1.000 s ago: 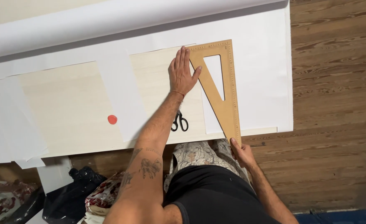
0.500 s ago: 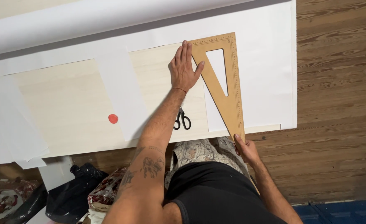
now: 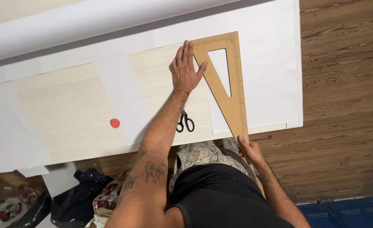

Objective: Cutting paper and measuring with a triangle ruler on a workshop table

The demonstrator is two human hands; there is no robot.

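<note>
A large wooden set square [image 3: 236,97] lies on white paper [image 3: 271,67] over a pale wooden tabletop [image 3: 72,114]. My left hand [image 3: 186,69] rests flat, fingers together, on the table, its thumb against the set square's slanted edge near the top. My right hand [image 3: 249,150] grips the set square's lower tip at the table's near edge. Black-handled scissors [image 3: 185,122] lie on the table, partly hidden under my left forearm.
A roll of white paper [image 3: 89,21] lies along the far side. A white strip [image 3: 123,97] and a small red disc [image 3: 115,123] sit on the table; loose sheets [image 3: 9,135] at left. Brown plank floor [image 3: 347,105] at right, black bag [image 3: 76,198] below.
The view has shifted a little; the set square and both hands sit slightly further right and lower in view. Both hands keep their hold and placement.
</note>
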